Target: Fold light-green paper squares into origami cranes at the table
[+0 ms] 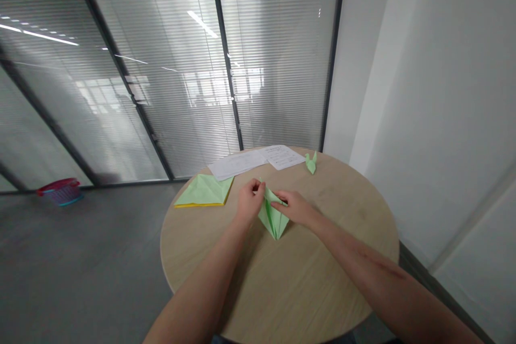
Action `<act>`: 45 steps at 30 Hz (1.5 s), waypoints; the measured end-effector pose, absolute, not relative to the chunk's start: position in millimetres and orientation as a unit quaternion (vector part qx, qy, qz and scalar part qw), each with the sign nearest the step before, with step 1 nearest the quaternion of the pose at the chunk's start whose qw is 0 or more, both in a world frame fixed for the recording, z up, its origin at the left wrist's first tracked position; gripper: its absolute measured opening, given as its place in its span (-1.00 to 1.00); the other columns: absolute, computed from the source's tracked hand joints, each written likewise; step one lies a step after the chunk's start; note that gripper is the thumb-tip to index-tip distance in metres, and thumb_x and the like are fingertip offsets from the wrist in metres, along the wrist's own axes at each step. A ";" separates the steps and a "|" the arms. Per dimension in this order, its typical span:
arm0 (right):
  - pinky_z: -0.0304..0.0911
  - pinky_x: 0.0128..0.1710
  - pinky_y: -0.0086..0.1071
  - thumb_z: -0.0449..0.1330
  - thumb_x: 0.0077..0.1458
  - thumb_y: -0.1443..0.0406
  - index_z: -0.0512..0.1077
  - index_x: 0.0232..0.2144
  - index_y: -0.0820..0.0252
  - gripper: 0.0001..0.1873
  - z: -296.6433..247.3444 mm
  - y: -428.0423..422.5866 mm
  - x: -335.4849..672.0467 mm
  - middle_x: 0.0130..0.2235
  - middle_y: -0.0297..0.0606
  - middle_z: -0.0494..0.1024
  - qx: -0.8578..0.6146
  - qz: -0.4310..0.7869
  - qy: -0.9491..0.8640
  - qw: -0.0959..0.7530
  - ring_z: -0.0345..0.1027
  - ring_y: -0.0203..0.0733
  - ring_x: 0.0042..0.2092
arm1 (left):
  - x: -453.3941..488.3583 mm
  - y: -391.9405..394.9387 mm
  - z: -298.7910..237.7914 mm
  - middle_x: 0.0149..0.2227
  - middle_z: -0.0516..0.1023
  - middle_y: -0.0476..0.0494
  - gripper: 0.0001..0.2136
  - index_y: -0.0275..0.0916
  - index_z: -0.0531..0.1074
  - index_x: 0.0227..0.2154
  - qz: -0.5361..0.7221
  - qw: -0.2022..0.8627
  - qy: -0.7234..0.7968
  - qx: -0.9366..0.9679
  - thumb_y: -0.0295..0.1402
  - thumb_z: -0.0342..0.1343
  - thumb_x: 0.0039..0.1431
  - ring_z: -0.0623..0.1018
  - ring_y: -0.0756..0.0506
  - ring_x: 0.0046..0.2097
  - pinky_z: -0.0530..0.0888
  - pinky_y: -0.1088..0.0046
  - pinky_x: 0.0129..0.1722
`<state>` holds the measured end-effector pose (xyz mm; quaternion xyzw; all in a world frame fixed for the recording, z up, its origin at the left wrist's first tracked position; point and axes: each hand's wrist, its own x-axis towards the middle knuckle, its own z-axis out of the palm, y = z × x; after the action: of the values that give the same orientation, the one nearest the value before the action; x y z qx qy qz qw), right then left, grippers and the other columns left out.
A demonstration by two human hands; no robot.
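Between my hands is a light green folded paper [274, 221], kite-like, with a crease down its middle and its point toward me. My left hand [250, 199] pinches its upper left edge. On the other side, my right hand [296, 207] grips its right edge, thumb on the front face and fingers partly behind. Part of the paper's upper end is hidden by my fingers. Farther back on the right stands a small green paper crane [310, 162], apart from both hands.
A stack of green and yellow paper [205, 191] lies at the left of the round wooden table [322, 290]. White printed sheets [282, 157] lie along the back edge. A red and blue basket [62, 192] sits on the floor by the glass partition [274, 54].
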<state>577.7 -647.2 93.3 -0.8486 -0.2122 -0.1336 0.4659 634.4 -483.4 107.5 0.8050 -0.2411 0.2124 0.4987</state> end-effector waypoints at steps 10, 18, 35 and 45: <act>0.23 0.06 -0.16 0.10 0.17 0.15 0.23 0.18 0.13 -0.46 91.6 -646.3 574.0 0.11 -0.12 0.41 -0.817 -0.142 -0.243 0.504 0.34 -0.06 0.07 | 635.9 -483.9 109.1 -0.60 0.33 0.01 -0.70 -0.21 0.32 -0.63 0.199 0.560 -0.206 0.777 -0.17 -0.01 0.13 0.39 -0.04 -0.49 0.33 0.48 -0.47; 0.14 0.15 -0.13 0.08 0.18 0.16 0.23 0.19 0.12 -0.47 93.8 -646.3 574.5 0.15 -0.14 0.37 -0.831 -0.161 -0.252 0.470 0.25 -0.06 0.15 | 642.6 -486.0 103.3 -0.51 0.43 -0.05 -0.70 -0.28 0.44 -0.53 0.097 0.680 -0.187 0.702 -0.12 0.08 0.05 0.46 -0.05 -0.43 0.47 0.41 -0.39; 0.21 0.08 -0.14 0.08 0.18 0.18 0.25 0.17 0.12 -0.48 96.5 -643.9 571.8 0.11 -0.14 0.41 -0.832 -0.164 -0.249 0.467 0.32 -0.05 0.08 | 642.4 -480.8 104.3 -0.60 0.40 -0.04 -0.72 -0.24 0.40 -0.60 0.144 0.642 -0.153 0.737 -0.12 0.11 0.00 0.46 -0.07 -0.48 0.45 0.42 -0.46; 0.22 0.04 -0.16 0.06 0.18 0.17 0.25 0.17 0.10 -0.49 101.7 -644.4 569.3 0.09 -0.16 0.44 -0.836 -0.162 -0.264 0.453 0.35 -0.04 0.02 | 637.8 -485.7 110.5 -0.49 0.46 -0.09 -0.69 -0.28 0.40 -0.53 0.055 0.737 -0.118 0.663 -0.08 0.16 -0.07 0.49 -0.06 -0.41 0.49 0.37 -0.35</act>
<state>569.3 -644.4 101.7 -0.8360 -0.2636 -0.1621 0.4531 637.8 -485.7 110.5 0.6634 -0.1178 0.0550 0.7369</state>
